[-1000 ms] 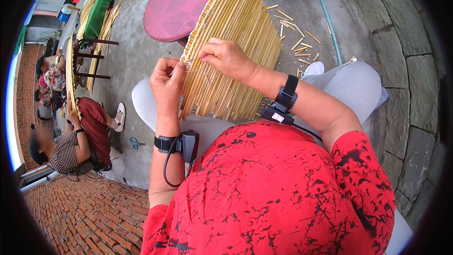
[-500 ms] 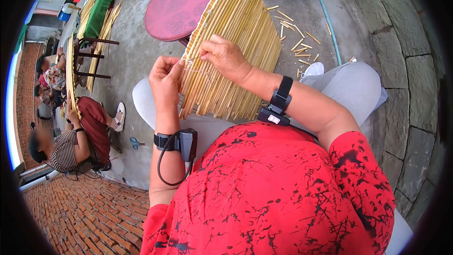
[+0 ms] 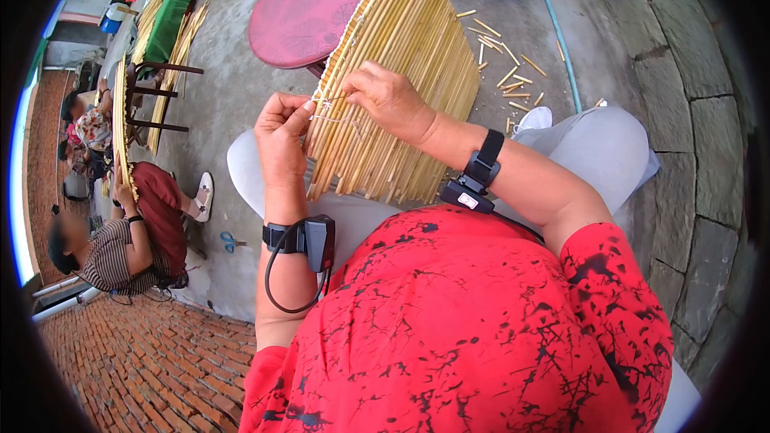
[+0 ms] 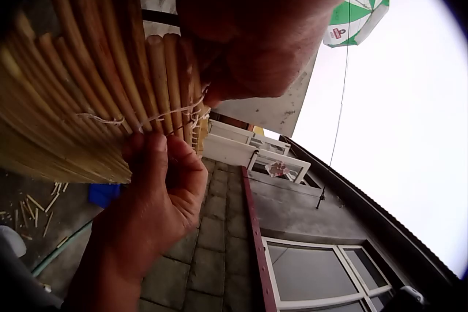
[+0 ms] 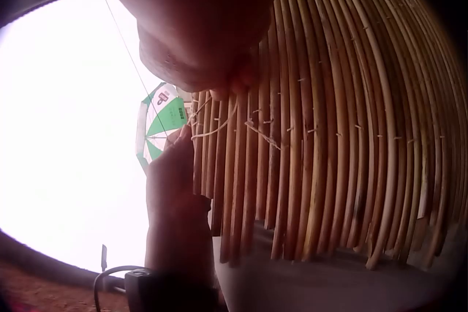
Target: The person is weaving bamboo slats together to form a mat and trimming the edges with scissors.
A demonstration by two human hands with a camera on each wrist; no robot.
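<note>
The right hand (image 3: 393, 100) has slid slightly along the mat (image 3: 417, 40) since a second ago; the left hand (image 3: 282, 140) stays at its left edge. Both pinch white string (image 3: 325, 119). The mat, pale yellow canes tied side by side, leans up from the lap (image 3: 593, 144). A red stool (image 3: 309, 4) stands just beyond it, and bare concrete (image 3: 233, 88) opens leftward. The umbrella (image 4: 358, 1) logo is unreadable.
</note>
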